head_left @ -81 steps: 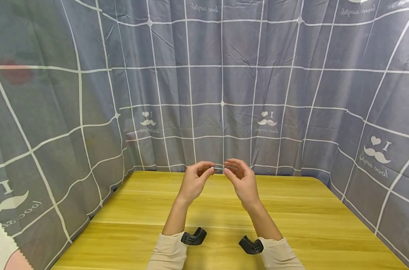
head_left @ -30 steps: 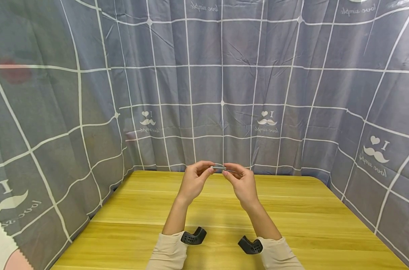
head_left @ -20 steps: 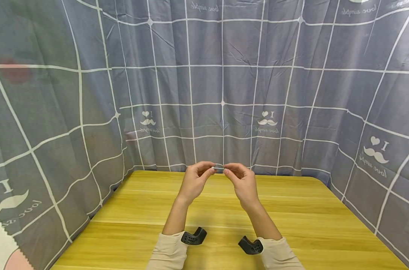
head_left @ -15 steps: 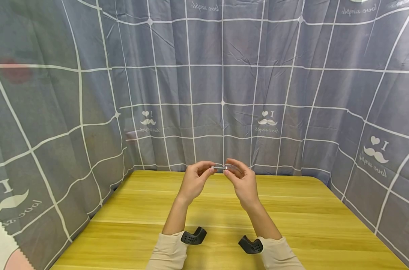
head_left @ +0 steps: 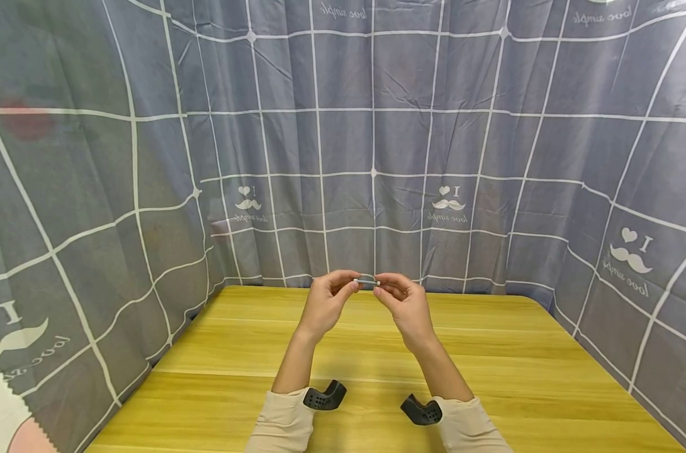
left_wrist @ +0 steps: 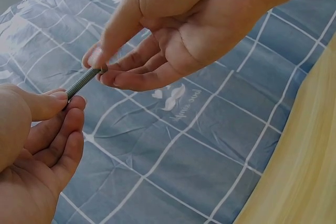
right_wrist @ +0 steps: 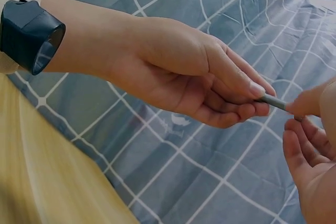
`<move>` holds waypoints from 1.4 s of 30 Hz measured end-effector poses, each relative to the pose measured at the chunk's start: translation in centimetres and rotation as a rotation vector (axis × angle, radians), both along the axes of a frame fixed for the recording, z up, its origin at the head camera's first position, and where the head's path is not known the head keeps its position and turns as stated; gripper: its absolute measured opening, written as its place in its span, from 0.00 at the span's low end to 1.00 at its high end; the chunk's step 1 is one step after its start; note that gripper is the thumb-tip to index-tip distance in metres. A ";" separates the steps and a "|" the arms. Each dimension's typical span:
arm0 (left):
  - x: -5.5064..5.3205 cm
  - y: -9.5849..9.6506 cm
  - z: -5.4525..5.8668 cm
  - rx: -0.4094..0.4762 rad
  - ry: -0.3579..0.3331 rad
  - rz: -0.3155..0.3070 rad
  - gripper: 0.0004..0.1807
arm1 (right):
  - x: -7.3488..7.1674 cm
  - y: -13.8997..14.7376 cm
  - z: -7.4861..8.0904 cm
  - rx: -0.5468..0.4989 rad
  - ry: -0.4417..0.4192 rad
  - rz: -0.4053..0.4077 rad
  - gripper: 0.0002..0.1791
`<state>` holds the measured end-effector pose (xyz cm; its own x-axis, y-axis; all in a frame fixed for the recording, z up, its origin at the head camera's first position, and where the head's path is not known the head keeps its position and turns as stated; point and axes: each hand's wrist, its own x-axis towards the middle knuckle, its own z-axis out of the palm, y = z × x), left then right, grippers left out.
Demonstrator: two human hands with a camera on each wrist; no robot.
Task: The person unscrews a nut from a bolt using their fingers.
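A threaded metal bolt (head_left: 368,282) is held sideways between both hands, above the far edge of the table. My left hand (head_left: 327,305) pinches its left end between thumb and fingertips. At the other end, the thumb and index finger of my right hand (head_left: 405,308) pinch the tip, where a small nut-like piece shows. The grey thread of the bolt (left_wrist: 83,83) is bare between the hands in the left wrist view. In the right wrist view, the left hand (right_wrist: 194,77) reaches in from the left, and fingertips cover both ends of the bolt.
A yellow wood-grain table (head_left: 365,365) lies below the hands. Grey curtains (head_left: 343,138) with white grid lines surround it at the back and sides. Black wrist devices (head_left: 326,396) sit at both beige cuffs. Patterned cloth (head_left: 9,402) shows at the lower left.
My right fingers have loosened and closed at the bolt's right end; the index finger, raised half a second ago, is lowered now. My left hand stays still with its grip.
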<state>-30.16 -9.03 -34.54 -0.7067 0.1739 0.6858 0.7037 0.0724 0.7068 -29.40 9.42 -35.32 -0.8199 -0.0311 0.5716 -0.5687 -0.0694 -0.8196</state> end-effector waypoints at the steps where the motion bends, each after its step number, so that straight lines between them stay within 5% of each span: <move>1: 0.0 0.0 0.0 -0.001 0.000 0.000 0.10 | 0.0 0.0 0.0 -0.003 -0.004 -0.002 0.12; 9: 0.0 0.1 -0.1 0.018 0.001 -0.015 0.09 | 0.1 -0.1 0.1 -0.026 -0.018 -0.016 0.18; 18: -0.1 0.0 0.0 0.018 -0.016 -0.006 0.09 | 0.2 -0.2 0.2 0.034 -0.050 -0.055 0.13; 25: 0.0 0.1 0.1 0.013 -0.038 0.039 0.09 | 0.0 -0.1 0.0 0.013 -0.051 -0.011 0.12; 35: 2.8 0.2 2.2 0.002 -0.036 0.027 0.08 | 0.0 -0.2 0.1 -0.006 -0.012 -0.041 0.14; 42: 3.0 0.2 2.2 0.001 -0.021 0.033 0.08 | 0.1 -0.3 0.1 -0.017 0.000 -0.033 0.11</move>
<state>-27.20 -8.83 -32.32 -0.7265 0.1493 0.6707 0.6857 0.0944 0.7217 -29.27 9.13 -35.19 -0.8202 0.0057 0.5721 -0.5712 -0.0639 -0.8183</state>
